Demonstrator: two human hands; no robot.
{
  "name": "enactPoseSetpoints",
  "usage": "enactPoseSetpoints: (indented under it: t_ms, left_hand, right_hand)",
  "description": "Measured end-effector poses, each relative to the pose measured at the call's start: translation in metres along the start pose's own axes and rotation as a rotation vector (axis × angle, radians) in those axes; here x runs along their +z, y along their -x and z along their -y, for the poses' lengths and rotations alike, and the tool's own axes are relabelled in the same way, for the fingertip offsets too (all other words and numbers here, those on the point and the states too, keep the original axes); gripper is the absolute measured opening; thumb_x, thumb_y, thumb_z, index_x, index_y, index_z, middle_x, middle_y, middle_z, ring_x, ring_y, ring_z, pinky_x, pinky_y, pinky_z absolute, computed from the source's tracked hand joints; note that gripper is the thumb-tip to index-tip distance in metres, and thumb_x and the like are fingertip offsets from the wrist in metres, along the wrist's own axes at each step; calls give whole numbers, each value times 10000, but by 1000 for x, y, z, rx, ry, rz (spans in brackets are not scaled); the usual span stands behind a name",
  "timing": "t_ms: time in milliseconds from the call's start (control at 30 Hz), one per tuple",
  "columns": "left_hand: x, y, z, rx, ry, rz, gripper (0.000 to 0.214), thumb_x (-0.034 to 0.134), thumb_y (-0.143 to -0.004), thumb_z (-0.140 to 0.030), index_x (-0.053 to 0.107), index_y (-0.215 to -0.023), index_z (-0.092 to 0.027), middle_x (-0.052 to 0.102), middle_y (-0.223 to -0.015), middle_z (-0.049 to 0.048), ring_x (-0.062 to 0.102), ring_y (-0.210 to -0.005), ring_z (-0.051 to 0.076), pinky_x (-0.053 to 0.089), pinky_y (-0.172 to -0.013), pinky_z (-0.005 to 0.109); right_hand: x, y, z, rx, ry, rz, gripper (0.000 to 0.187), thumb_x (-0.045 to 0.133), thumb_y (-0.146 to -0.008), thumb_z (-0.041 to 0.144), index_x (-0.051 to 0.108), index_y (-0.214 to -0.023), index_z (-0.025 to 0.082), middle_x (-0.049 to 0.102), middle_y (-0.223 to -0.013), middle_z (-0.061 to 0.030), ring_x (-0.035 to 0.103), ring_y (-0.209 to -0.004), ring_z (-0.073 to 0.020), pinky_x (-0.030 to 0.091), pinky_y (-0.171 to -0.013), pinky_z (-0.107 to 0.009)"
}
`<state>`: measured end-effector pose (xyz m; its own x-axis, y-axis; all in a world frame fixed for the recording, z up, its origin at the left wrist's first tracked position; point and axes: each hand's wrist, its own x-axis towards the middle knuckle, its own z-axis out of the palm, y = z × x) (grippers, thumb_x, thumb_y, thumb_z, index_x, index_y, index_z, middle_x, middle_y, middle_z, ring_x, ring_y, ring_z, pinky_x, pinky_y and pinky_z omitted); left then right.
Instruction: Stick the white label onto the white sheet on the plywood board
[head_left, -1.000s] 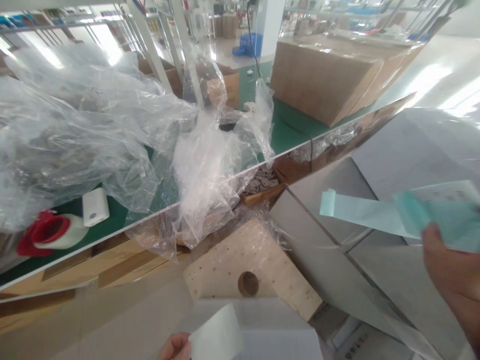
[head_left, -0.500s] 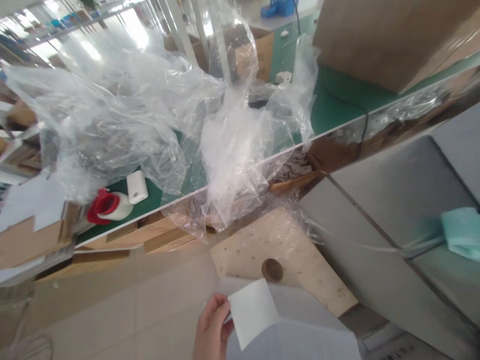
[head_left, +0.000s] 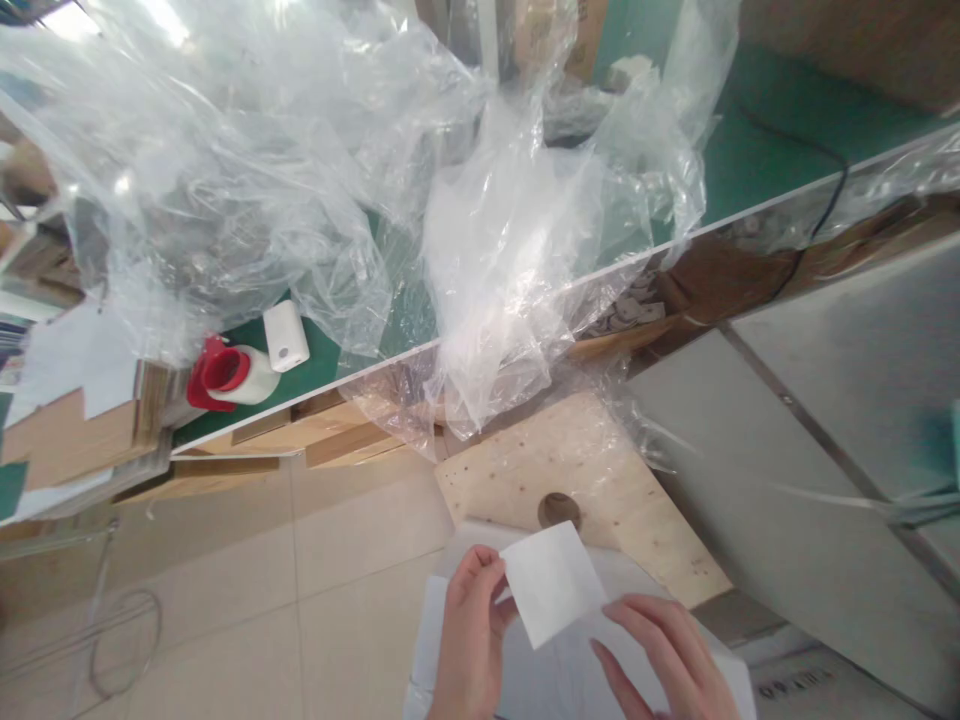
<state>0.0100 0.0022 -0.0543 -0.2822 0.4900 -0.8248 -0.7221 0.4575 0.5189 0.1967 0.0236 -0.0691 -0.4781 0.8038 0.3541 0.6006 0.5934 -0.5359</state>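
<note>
My left hand (head_left: 474, 625) pinches the left corner of a small white square of paper (head_left: 556, 582) between thumb and fingers. Close to the paper's right corner is my right hand (head_left: 664, 655), its thumb and fingers apart; whether a fingertip touches the paper I cannot tell. Below both hands spreads a pale grey-white surface (head_left: 540, 675), possibly cloth or a sheet. Just beyond it lies a wooden board (head_left: 502, 470) with a round hole.
Crumpled clear plastic bags (head_left: 517, 250) hang over the edge of the green table (head_left: 322, 350). On its left are a red-and-white tape dispenser (head_left: 225, 375), a white box-shaped device (head_left: 286, 335) and stacked cardboard (head_left: 90, 420). Grey panels (head_left: 750, 430) stand at right.
My right hand has come into view from below, up to the paper's right corner. My left hand and the paper appear further right and slightly higher as the view shifts.
</note>
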Motion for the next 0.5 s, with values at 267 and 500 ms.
enactPoseSetpoints:
  t_ms: [267, 500]
  left_hand:
    - [-5, -17, 6, -17, 52, -1, 233, 717, -741, -309, 518, -735, -188, 573, -693, -25, 561, -692, 115, 465, -637, 198]
    - [-9, -30, -6, -20, 69, 73, 305, 760, -746, -433, 600, -729, -173, 657, -775, 27, 645, -846, 203, 570, -733, 317]
  right_hand:
    - [24, -15, 14, -49, 76, -30, 118, 544, -941, 93, 656, -916, 122, 637, -856, -84, 517, -844, -178, 388, -741, -304]
    - [36, -16, 3, 169, -106, -55, 166, 602, -896, 42, 660, -1012, 146, 631, -918, -57, 567, -872, -143, 449, -797, -274]
